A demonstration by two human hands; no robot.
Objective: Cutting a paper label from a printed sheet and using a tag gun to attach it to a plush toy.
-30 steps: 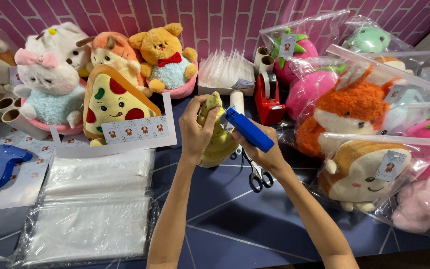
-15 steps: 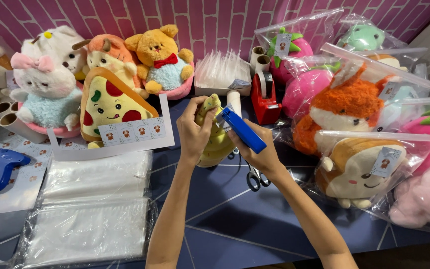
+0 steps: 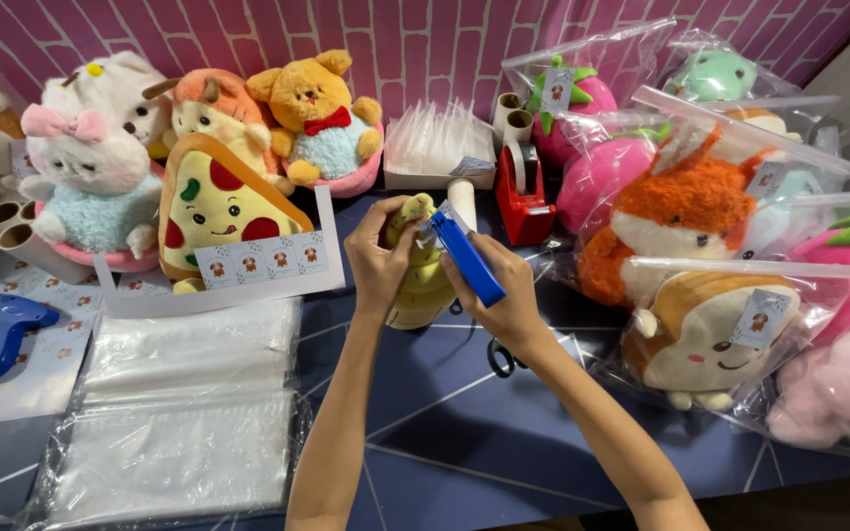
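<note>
My left hand (image 3: 378, 264) grips a yellow-green plush toy (image 3: 417, 280) held upright over the dark blue table (image 3: 464, 433). My right hand (image 3: 506, 295) holds a blue tagging gun (image 3: 468, 254), its tip pressed against the top of the plush, where a small paper tag sits. Both arms reach in from the bottom edge. The lower part of the plush is hidden behind my hands.
Clear plastic bags (image 3: 174, 413) lie at the left, a second blue tagging gun (image 3: 4, 334) beyond them. Unbagged plush toys (image 3: 218, 202) stand at the back left, bagged ones (image 3: 720, 305) at the right. A red tape dispenser (image 3: 523, 197), scissors (image 3: 499, 356) and a strip of tags (image 3: 263, 261) lie nearby.
The view has shifted slightly. My hands stay on the plush and the tagging gun, with the gun's tip now a little closer to the plush top.
</note>
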